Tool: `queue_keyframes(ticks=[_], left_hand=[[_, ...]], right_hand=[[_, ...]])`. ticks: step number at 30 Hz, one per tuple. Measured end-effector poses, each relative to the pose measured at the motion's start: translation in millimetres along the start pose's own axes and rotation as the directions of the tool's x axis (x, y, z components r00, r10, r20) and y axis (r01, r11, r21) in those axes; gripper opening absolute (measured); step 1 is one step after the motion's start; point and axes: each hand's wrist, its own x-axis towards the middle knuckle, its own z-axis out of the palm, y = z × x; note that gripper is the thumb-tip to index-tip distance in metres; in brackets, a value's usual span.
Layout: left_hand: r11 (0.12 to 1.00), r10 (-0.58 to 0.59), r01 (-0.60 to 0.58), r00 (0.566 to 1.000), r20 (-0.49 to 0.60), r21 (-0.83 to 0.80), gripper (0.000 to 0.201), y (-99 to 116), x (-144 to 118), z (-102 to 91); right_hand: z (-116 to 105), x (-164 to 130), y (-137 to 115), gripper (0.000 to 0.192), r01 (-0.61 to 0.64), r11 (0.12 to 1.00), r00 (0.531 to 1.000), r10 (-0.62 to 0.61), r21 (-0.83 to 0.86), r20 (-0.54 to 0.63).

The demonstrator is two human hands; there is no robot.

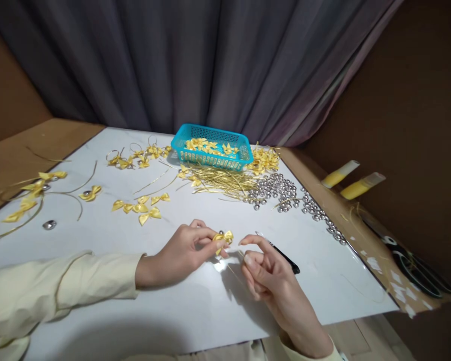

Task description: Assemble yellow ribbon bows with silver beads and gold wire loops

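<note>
Head view: glossy yellow ribbon bow (227, 236) at three o'clock from our left hand (190, 248)

Our left hand grips the bow, which carries a round silver bead (221, 232), above the flat white surface (180, 321). Our right hand (272, 275) pinches a thin gold strand (241, 253); from there the bow lies at ten o'clock, near but apart. The left hand is thus the nearer, touching it. We cannot surely tell the bow's long axis, since the grip covers part of it.

There are two yellow-filled tubes (362, 186), one turquoise basket (210, 160), one pair of scissors (393, 245), one slim black tool (285, 256), over a dozen yellow ribbon bows (150, 215), and dozens of silver beads (272, 188) and gold wire ties (221, 180).
</note>
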Motion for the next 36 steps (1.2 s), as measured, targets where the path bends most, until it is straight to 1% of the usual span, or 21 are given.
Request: queue_keyframes(ticks=[3, 5, 6, 8, 10, 11, 12, 14, 18, 20, 22, 24, 28, 30, 33, 36], left_hand=[[1.000, -0.028, 0.028, 0.999, -0.024, -0.010, 0.026, 0.2, 2.4, -2.0], [0.997, -0.058, 0.057, 0.998, -0.014, -0.042, 0.026, 1.1, 2.8, -2.8], [0.996, -0.071, 0.071, 0.997, -0.007, -0.060, 0.026, 1.8, 2.7, -3.0], [0.991, -0.097, 0.097, 0.995, 0.005, -0.091, 0.026, 3.5, 2.2, -3.5], [0.986, -0.125, 0.125, 0.992, 0.006, -0.109, 0.027, 5.1, 1.7, -3.8], [0.984, -0.136, 0.136, 0.991, 0.007, -0.113, 0.027, 5.8, 1.7, -3.9], [0.984, -0.142, 0.142, 0.990, 0.007, -0.112, 0.028, 6.2, 1.8, -3.8], [0.986, -0.141, 0.140, 0.990, -0.001, -0.090, 0.029, 6.2, 2.2, -3.3], [0.995, -0.098, 0.098, 0.995, -0.021, 0.013, 0.031, 4.1, 3.0, -1.8], [0.994, -0.083, 0.084, 0.996, -0.017, 0.065, 0.031, 3.1, 2.8, -1.2], [0.994, -0.087, 0.087, 0.996, -0.005, 0.068, 0.030, 3.1, 2.4, -0.7], [0.995, -0.095, 0.094, 0.995, 0.016, 0.038, 0.029, 4.2, 1.9, -0.6], [0.994, -0.103, 0.102, 0.994, 0.032, 0.029, 0.029, 7.4, 1.8, -1.0], [0.990, -0.144, 0.144, 0.988, 0.046, 0.002, 0.030, 8.3, 2.4, -1.1], [0.958, -0.234, 0.250, 0.965, 0.118, -0.138, 0.030, 8.7, 3.4, -0.7], [0.915, -0.281, 0.320, 0.942, 0.181, -0.245, 0.031, 8.0, 3.9, -0.2]], right_hand=[[-2.4, -0.1, 3.9, 0.024, -0.004, 0.973, 0.999, 0.011, -0.232, 0.032], [-2.1, -0.1, 9.6, 0.022, 0.053, 0.898, 0.997, -0.024, -0.438, 0.071], [-1.2, -0.4, 12.9, 0.024, 0.099, 0.834, 0.995, -0.064, -0.544, 0.082], [2.0, -1.6, 19.6, 0.025, 0.180, 0.669, 0.981, -0.176, -0.721, 0.082], [6.4, -2.8, 26.0, 0.016, 0.205, 0.522, 0.959, -0.276, -0.828, 0.064], [8.5, -2.9, 28.8, 0.012, 0.203, 0.467, 0.948, -0.314, -0.861, 0.054], [10.3, -2.5, 31.5, 0.015, 0.197, 0.415, 0.936, -0.349, -0.888, 0.044], [12.7, -0.1, 35.8, 0.025, 0.185, 0.286, 0.905, -0.422, -0.940, 0.050], [12.9, 6.9, 39.4, 0.031, 0.155, -0.049, 0.826, -0.541, -0.987, 0.157], [12.6, 9.1, 38.6, 0.032, 0.137, -0.160, 0.787, -0.582, -0.978, 0.206], [12.7, 10.2, 36.7, 0.034, 0.129, -0.218, 0.756, -0.609, -0.967, 0.238], [13.3, 10.5, 34.7, 0.038, 0.120, -0.252, 0.735, -0.627, -0.960, 0.257], [14.4, 10.9, 32.4, 0.042, 0.126, -0.313, 0.727, -0.617, -0.941, 0.302], [14.5, 11.2, 32.0, 0.041, 0.142, -0.348, 0.725, -0.601, -0.927, 0.337], [14.2, 11.6, 31.2, 0.039, 0.168, -0.391, 0.707, -0.591, -0.905, 0.387], [13.6, 11.8, 30.1, 0.038, 0.202, -0.379, 0.714, -0.574, -0.903, 0.400]])
